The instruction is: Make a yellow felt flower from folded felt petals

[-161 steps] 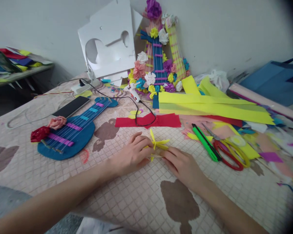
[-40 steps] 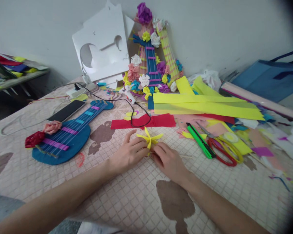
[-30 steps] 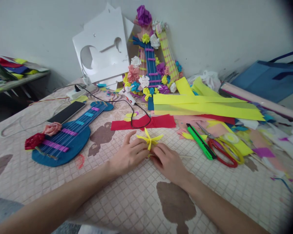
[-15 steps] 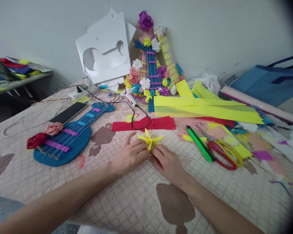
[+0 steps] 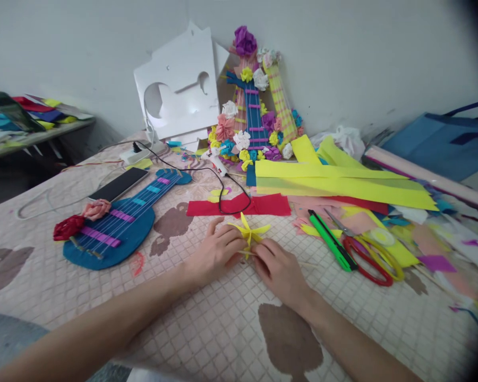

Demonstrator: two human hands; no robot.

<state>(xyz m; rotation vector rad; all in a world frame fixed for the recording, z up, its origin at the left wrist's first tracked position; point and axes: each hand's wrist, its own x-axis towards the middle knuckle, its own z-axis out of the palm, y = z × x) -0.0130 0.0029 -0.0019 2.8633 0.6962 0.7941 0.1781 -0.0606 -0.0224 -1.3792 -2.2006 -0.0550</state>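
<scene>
A yellow paper flower (image 5: pixel 250 232) with narrow pointed petals stands between my two hands, over the tablecloth. My left hand (image 5: pixel 217 249) is closed at its left side, the index finger raised a little. On the other side, my right hand (image 5: pixel 279 268) pinches near the flower's base. A thin wooden stick (image 5: pixel 309 265) runs under the right hand, and a short piece of it shows between the hands. The fingertips are partly hidden by the petals and knuckles. Just beyond the flower lies a red paper strip (image 5: pixel 207 208).
To the right lie a green box cutter (image 5: pixel 331 240), scissors (image 5: pixel 368 260) and yellow paper strips (image 5: pixel 334 183). A blue paper guitar (image 5: pixel 115 233) and a phone (image 5: pixel 119 184) are at left. A white glue gun (image 5: pixel 215 161) with a black cord rests behind, before decorated guitars (image 5: pixel 255 116).
The view has shifted slightly, so everything sits a little farther right and lower. My hands stay around the flower, and more of the stick shows between them.
</scene>
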